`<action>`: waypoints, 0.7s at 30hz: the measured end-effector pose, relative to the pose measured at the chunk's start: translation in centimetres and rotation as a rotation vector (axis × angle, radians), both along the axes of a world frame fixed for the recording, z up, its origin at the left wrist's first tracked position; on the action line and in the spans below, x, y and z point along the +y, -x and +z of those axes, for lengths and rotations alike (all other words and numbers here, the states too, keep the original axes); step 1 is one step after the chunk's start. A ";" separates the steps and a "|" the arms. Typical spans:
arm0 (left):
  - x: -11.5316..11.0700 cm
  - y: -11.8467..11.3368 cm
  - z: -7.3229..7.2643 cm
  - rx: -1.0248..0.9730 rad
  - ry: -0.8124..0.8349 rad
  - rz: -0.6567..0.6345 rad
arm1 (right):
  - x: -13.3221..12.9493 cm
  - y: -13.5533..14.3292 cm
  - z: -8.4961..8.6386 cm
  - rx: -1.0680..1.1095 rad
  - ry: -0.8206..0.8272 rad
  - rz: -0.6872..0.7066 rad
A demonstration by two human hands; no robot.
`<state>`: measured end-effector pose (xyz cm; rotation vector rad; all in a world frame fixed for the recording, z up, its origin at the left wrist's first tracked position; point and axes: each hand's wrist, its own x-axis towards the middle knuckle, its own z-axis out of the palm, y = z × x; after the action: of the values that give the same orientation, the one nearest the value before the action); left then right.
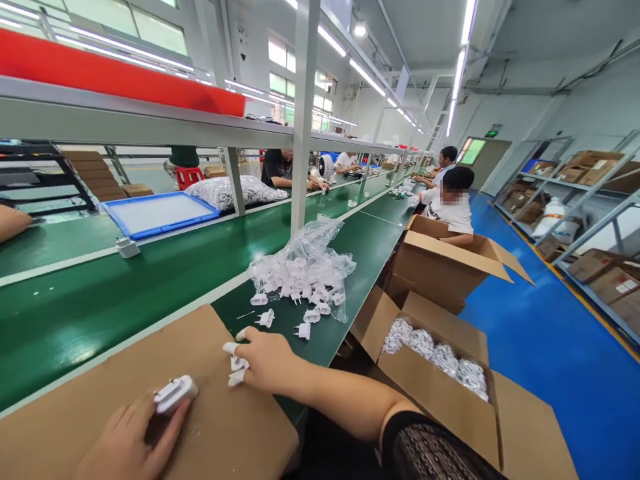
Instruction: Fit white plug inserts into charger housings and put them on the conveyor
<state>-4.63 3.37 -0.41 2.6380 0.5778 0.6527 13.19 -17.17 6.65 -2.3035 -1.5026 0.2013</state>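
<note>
Low on the left, my left hand (133, 437) grips a white plug charger (176, 395) between thumb and fingers, over a brown cardboard sheet (220, 413). My right hand (267, 363), with white finger cots on its tips, pinches a small white plug head (239, 364) above the cardboard's right edge. Just beyond it, a few loose plug heads (303, 331) lie on the green bench. Behind these, a clear plastic bag (315, 243) spills many more white plug heads (295, 280).
An open carton (440, 400) of wrapped white items stands right of the bench, a taller carton (445, 257) behind it. A green conveyor (150, 287) runs along the left, carrying a white charger (127, 247). Co-workers (453, 200) sit farther down the line.
</note>
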 end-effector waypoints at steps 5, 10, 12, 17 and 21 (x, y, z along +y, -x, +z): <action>-1.8 -0.7 2.1 -0.085 0.460 0.080 | 0.4 -0.9 -1.2 0.140 -0.080 -0.093; -2.2 -0.9 2.9 -0.353 0.860 0.093 | 3.1 -2.3 0.1 0.317 -0.175 -0.037; -2.3 -0.8 2.9 -0.416 0.952 0.063 | 4.4 -2.6 0.7 0.386 -0.182 0.026; -2.4 -0.3 3.1 -0.434 1.056 0.004 | 6.2 -2.4 0.0 0.680 -0.142 0.038; -2.1 0.1 4.0 -0.436 1.186 0.020 | 6.8 -1.8 -1.7 0.797 -0.236 0.014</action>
<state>-4.72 1.31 3.56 1.3449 0.5900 0.5905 14.96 -10.35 4.94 -1.7041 -1.0495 0.7891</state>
